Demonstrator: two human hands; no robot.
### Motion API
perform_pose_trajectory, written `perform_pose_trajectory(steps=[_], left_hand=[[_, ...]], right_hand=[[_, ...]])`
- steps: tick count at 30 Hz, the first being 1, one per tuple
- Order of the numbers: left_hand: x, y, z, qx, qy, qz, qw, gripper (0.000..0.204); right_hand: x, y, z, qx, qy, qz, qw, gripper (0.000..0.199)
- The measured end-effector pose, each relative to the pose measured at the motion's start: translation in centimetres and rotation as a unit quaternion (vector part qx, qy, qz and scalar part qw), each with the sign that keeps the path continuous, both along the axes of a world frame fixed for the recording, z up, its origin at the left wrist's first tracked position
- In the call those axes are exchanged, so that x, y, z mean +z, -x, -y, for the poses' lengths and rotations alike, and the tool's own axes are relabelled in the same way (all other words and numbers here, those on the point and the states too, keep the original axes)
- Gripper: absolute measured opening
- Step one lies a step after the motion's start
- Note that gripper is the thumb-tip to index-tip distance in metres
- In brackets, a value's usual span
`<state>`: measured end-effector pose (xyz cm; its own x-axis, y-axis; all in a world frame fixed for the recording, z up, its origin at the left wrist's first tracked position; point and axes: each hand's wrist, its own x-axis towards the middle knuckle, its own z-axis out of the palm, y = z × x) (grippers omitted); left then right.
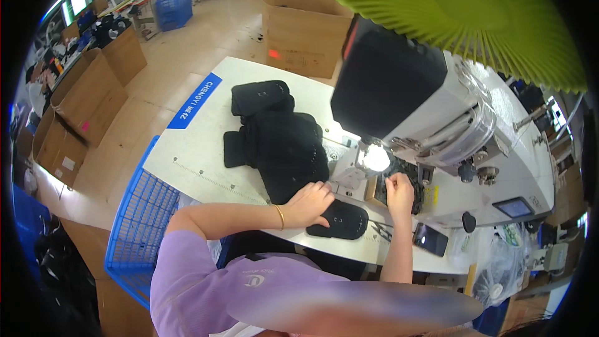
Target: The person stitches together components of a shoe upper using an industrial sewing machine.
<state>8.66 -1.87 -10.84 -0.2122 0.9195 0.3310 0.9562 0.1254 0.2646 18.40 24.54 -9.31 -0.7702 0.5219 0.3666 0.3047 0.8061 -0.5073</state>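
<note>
Black pad just to the right of my left hand

The black pad (350,218) lies flat on the tabletop (206,178), close to the front edge, its long axis running roughly left to right and its rounded end toward my right. My left hand (307,206) is the nearer one, at the pad's left end. Its fingers are bent and set close together, with the thumb reaching down to the pad; from above I can't tell whether they pinch the material or simply rest there.

My right hand (401,196) is beyond the pad's rounded end and farther from me, beside a tray (372,192) of small dark things. Its fingertips are drawn together, but whether anything sits between them is too small to make out.

A black pile (284,146) of similar pieces spreads ahead and to the left of my left hand. The machine (430,97) stands beyond the pad, its lamp (376,158) lit. Dark-handled scissors (382,231) lie between the pad and my right forearm, and a phone (430,239) lies on the forearm's other side.
</note>
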Motion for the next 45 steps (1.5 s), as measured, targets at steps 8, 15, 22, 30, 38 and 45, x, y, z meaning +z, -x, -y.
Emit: perform_pose_trajectory(steps=[8, 15, 22, 30, 38, 45], left_hand=[[0.8, 1.1, -0.9, 0.019, 0.062, 0.137, 0.988, 0.071], [0.9, 1.7, -1.5, 0.091, -0.02, 0.414, 0.905, 0.068], [-2.5, -1.1, -0.3, 0.11, -0.041, 0.596, 0.794, 0.019], [-1.5, 0.9, -0.3, 0.124, -0.083, 0.711, 0.687, 0.016], [-1.5, 0.0, -0.1, 0.115, -0.08, 0.743, 0.655, 0.019], [2.2, -1.4, 1.3, 0.094, -0.102, 0.644, 0.752, 0.022]], right_hand=[[2.5, 0.5, 1.8, 0.013, -0.021, -0.158, 0.987, 0.005], [0.2, -3.0, 8.9, 0.217, 0.387, 0.103, 0.89, 0.007], [-2.7, -3.5, 10.8, 0.167, 0.515, 0.038, 0.84, 0.008], [-2.0, -3.1, 9.0, 0.197, 0.616, -0.032, 0.762, 0.012], [-3.1, -2.6, 12.2, 0.141, 0.585, -0.077, 0.795, 0.006], [1.0, -3.5, 12.8, 0.078, 0.195, -0.181, 0.961, 0.04]])
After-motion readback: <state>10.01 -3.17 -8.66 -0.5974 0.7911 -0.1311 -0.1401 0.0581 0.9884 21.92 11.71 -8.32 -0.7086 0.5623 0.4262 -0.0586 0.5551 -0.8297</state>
